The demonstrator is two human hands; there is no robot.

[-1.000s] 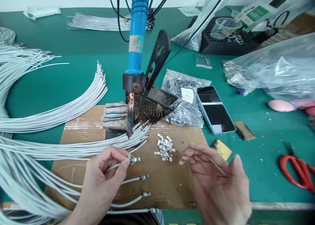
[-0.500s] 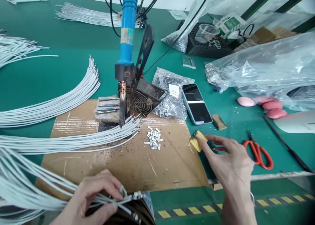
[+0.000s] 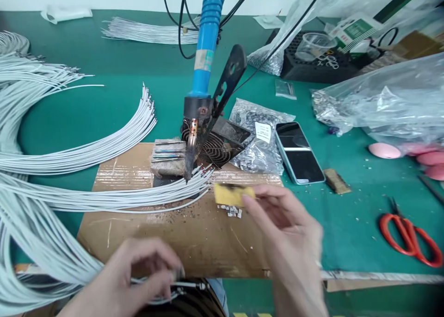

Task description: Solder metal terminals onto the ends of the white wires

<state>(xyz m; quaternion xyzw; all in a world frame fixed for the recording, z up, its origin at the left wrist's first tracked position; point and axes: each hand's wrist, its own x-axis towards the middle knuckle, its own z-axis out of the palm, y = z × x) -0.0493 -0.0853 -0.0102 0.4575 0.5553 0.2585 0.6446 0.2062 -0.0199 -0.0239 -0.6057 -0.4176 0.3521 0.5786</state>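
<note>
My right hand [image 3: 291, 243] pinches a yellow sponge [image 3: 231, 195] with a blackened edge, between thumb and fingers. The sponge is held over a small pile of white metal-looking pieces [image 3: 233, 212] and partly hides it. At the lower left, my left hand [image 3: 142, 275], a little blurred, has its fingers closed around white cables [image 3: 189, 285] whose ends poke out to the right. Above the cardboard a blue-handled soldering iron [image 3: 190, 157] points downward in its stand. Its tip is close to a bundle of white cables [image 3: 138, 197] lying on the cardboard [image 3: 194, 243].
A beige block with metal rods [image 3: 169, 156] stands beside the iron. To the right lie a plastic bag of small parts [image 3: 265, 143], a phone [image 3: 300, 152], a brown sponge piece [image 3: 336, 181] and orange-handled scissors [image 3: 409, 238]. More cable bundles [image 3: 86, 152] cover the left side.
My right hand has carried the yellow sponge leftward from the cardboard's right edge to over the small pieces. My left hand still holds cables low down. The view has shifted to the right.
</note>
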